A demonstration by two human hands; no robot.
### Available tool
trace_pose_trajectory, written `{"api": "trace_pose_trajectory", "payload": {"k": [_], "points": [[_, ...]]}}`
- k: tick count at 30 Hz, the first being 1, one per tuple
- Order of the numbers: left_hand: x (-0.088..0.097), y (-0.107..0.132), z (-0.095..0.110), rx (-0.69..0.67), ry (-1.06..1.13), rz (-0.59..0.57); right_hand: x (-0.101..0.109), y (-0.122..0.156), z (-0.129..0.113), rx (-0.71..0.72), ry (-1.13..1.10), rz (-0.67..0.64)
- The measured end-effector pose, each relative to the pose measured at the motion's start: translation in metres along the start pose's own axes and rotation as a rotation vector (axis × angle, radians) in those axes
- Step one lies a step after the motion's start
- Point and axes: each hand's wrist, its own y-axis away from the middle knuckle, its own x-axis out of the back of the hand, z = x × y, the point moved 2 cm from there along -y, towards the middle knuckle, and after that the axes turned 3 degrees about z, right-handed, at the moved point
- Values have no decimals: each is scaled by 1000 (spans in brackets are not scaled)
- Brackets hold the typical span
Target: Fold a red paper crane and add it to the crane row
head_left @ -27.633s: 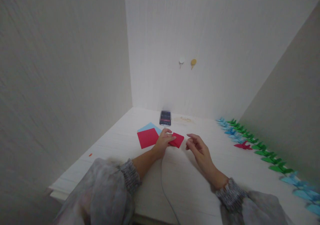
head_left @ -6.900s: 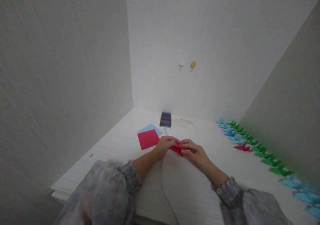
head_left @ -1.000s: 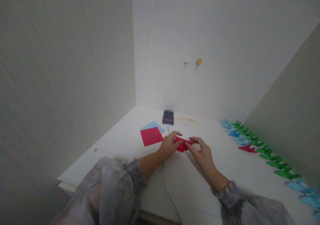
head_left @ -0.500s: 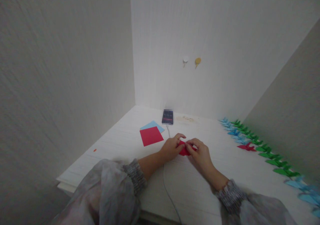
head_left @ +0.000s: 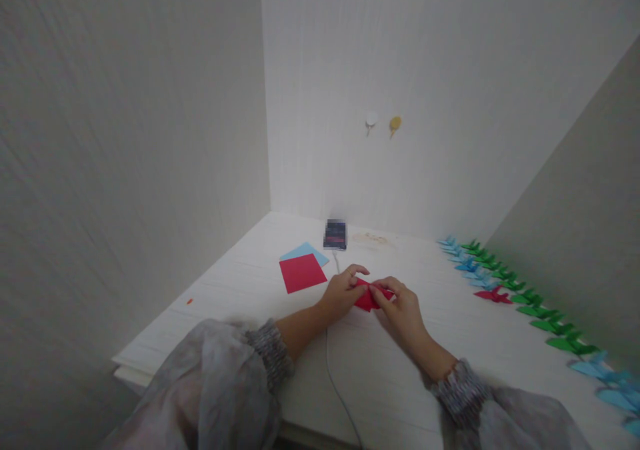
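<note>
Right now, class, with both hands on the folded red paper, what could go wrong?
The cable passes beneath the left hand toward the phone; moving that hand might snag it. The folded red paper, pinched by that hand and the right hand, could crease askew or tear.

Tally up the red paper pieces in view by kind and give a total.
Folded red paper, held by left hand and right hand: 1
Flat red sheet, on the table: 1
Red paper bird, also on the table: 1
Total: 3
</note>
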Motion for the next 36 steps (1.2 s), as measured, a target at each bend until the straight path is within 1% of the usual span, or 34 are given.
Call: {"api": "trace_pose_trajectory", "payload": {"k": [3,6,9,13,15,18,21,23,25,28,31,33,36], "points": [[0,-1,-3,50,109,9,2,0,2,-42,-74,24],[-1,-1,-4,54,143,-11,4,0,3,-45,-116,22],[-2,-2,-7,41,114,-20,5,0,2,-33,-118,25],[-2,-3,-11,-6,51,-16,4,0,2,-9,-124,-1],[-3,-3,-12,1,60,-18,3,0,2,-13,-145,0],[-2,-4,-12,34,122,36,2,0,2,-29,-159,8],[-1,-5,-12,51,226,105,1,0,0,-36,-120,-6],[-1,-6,-13,55,288,120,1,0,0,-29,-119,-17],[-2,-6,-15,56,310,116,1,0,0,-17,-138,-13],[-6,-6,-19,88,301,58,3,0,0,3,-132,11],[-8,-6,-19,133,304,11,2,0,-1,69,-120,-15],[-9,-5,-17,143,312,12,1,0,-3,122,-121,-39],[-8,-5,-13,147,339,20,2,0,-4,132,-104,19]]}}
